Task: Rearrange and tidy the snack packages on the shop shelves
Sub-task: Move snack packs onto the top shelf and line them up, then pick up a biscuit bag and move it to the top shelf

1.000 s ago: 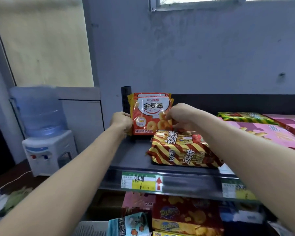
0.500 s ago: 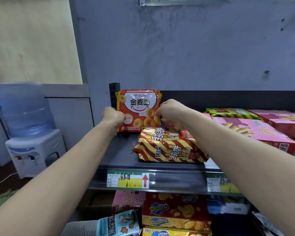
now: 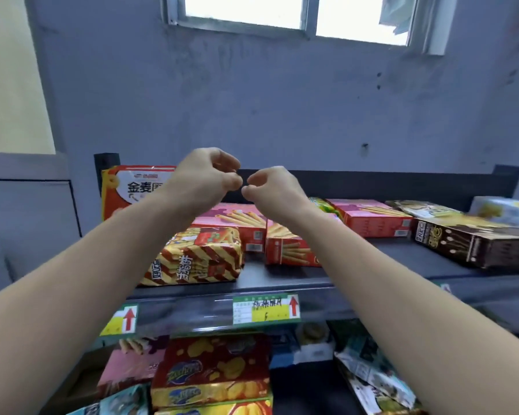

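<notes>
Striped pack [image 3: 192, 259] lies flat at the front edge of the shelf [image 3: 372, 265]. Just beyond it, to the right, pink boxes [image 3: 237, 217] lie flat. Above it, left hand [image 3: 204, 178] and right hand [image 3: 270, 187] hover almost touching, fingers curled, apparently holding nothing. Behind it, orange bag [image 3: 132, 187] stands upright.
</notes>
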